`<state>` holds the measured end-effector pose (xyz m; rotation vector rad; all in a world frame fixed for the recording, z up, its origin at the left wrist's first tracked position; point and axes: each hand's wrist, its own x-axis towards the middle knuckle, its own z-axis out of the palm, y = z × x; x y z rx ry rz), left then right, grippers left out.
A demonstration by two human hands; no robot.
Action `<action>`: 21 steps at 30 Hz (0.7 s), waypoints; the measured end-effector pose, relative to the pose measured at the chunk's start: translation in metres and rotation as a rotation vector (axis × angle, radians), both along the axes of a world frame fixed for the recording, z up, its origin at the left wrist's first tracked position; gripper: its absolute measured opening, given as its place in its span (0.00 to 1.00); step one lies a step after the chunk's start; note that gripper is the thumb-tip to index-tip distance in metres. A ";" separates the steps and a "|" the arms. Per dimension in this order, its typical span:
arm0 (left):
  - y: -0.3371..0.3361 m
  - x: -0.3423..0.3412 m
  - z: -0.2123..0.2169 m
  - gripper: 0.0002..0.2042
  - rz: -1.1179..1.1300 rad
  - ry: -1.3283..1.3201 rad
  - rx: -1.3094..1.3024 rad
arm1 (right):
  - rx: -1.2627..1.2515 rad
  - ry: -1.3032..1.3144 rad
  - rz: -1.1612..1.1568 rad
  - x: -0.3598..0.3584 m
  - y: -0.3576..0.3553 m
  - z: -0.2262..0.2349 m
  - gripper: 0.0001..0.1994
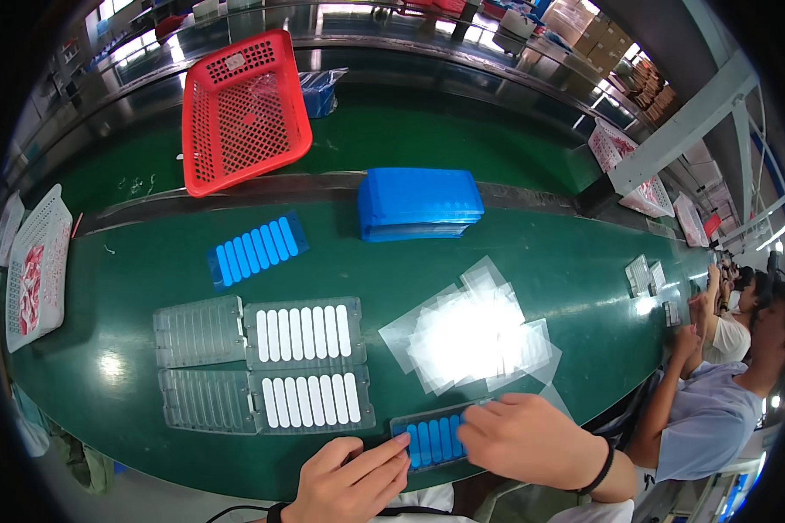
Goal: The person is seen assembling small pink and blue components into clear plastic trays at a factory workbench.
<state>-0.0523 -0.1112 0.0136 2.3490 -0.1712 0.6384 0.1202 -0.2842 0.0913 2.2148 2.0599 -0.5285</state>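
At the table's near edge lies a small clear tray with several bright blue rounded strips [434,441]. My left hand [351,479] has its fingers together and their tips gripping the tray's left end. On the opposite end my right hand [528,440] is closed, fingers curled over and covering the last strips. What its fingertips pinch there is partly hidden. Left of the hands, two clear hinged cases lie open, a far case [303,335] and a near case [311,400], each with white rounded strips in its right half. Loose clear sheets [471,336] overlap in a shiny pile beyond my right hand.
A blue card with lighter strips [260,251] lies beyond the cases. Farther back are a stack of blue sheets [420,205] and a red basket [190,131]. White baskets stand at left [52,279] and right [606,144]. Co-workers [715,410] sit along the right side.
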 end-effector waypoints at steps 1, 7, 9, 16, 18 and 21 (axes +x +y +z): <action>-0.001 0.001 0.000 0.07 -0.006 -0.006 0.000 | 0.062 0.001 0.061 -0.003 0.007 -0.004 0.04; 0.000 0.004 0.006 0.09 0.059 0.031 -0.147 | 0.201 0.041 0.120 -0.011 0.026 -0.020 0.05; 0.003 -0.002 -0.002 0.09 0.033 0.001 -0.073 | 0.215 0.097 0.094 -0.003 0.015 -0.017 0.06; 0.000 -0.003 -0.005 0.09 -0.017 -0.009 -0.063 | 0.011 0.235 -0.572 0.014 -0.041 0.004 0.07; -0.001 -0.002 -0.009 0.09 -0.029 0.018 -0.050 | 0.010 0.372 -0.677 0.015 -0.040 -0.001 0.07; -0.002 -0.001 -0.006 0.10 -0.003 0.032 -0.093 | -0.040 0.485 -0.783 0.019 -0.036 -0.003 0.09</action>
